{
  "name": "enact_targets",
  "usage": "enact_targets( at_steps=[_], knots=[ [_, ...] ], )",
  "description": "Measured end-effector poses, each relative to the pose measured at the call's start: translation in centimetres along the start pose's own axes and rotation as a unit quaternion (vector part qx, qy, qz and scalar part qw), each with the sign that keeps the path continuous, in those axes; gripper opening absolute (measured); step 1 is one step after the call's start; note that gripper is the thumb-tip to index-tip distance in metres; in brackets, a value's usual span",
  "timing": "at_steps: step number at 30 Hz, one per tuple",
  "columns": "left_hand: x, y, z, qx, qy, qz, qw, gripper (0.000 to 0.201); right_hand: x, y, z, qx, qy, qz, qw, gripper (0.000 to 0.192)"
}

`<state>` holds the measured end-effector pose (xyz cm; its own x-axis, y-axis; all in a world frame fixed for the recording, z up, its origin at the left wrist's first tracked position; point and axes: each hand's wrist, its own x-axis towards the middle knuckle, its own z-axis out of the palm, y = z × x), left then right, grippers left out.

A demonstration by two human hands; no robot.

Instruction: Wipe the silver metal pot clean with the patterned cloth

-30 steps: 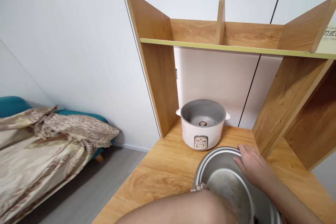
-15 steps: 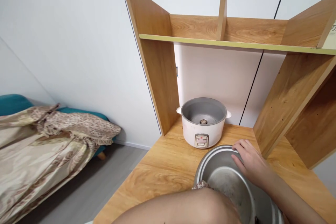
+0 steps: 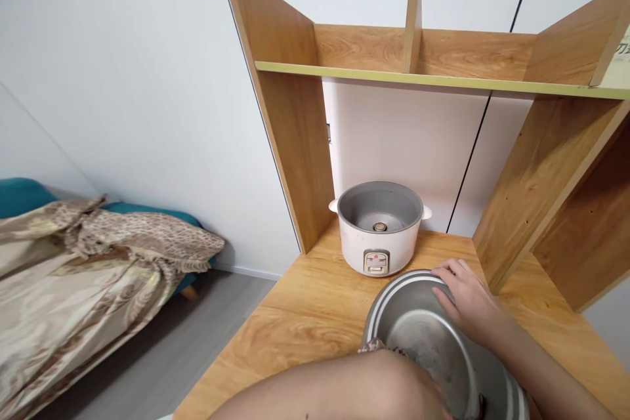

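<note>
A grey metal rice cooker inner pot [image 3: 408, 298] with a pale double-lined rim is at the lower right over the wooden desk, its mouth facing me. My right hand [image 3: 465, 295] grips its far right rim, fingers over the edge and thumb inside. Bent at the wrist, my left hand [image 3: 398, 380] reaches into the pot with a patterned cloth [image 3: 375, 345] sticking out beside it; its fingers are hidden below. Behind the pot stands the white rice cooker body [image 3: 357, 249], lidless, with the round heating-plate centre visible inside.
A wooden shelf unit [image 3: 300, 144] rises from the desk [image 3: 275, 328] around the cooker body, against a white panelled wall [image 3: 147, 79]. Left of the desk is grey floor [image 3: 147, 354] and a teal sofa or bed under a patterned beige cover [image 3: 83, 295].
The view has shifted slightly. Both hands stay on the pot in nearly the same pose, and the cooker body has not moved.
</note>
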<state>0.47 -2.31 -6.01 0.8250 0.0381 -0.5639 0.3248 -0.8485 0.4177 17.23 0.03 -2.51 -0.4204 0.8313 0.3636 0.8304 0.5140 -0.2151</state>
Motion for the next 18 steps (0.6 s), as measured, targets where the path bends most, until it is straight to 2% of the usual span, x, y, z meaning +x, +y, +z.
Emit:
enact_targets(
  at_steps=[3,10,18],
  knots=[
    [0.23,-0.26,0.32,-0.007,-0.001,-0.003,1.000,0.010,-0.01,0.10,0.11,-0.004,0.000,0.008,1.000,0.018],
    [0.49,-0.75,0.51,-0.026,0.041,0.007,0.999,0.005,0.02,0.05,0.09,-0.016,0.009,0.010,1.000,0.016],
    [0.20,-0.48,0.00,-0.020,0.000,0.004,1.000,0.006,-0.07,0.06,0.10,-0.008,0.018,0.017,1.000,0.015]
  ],
)
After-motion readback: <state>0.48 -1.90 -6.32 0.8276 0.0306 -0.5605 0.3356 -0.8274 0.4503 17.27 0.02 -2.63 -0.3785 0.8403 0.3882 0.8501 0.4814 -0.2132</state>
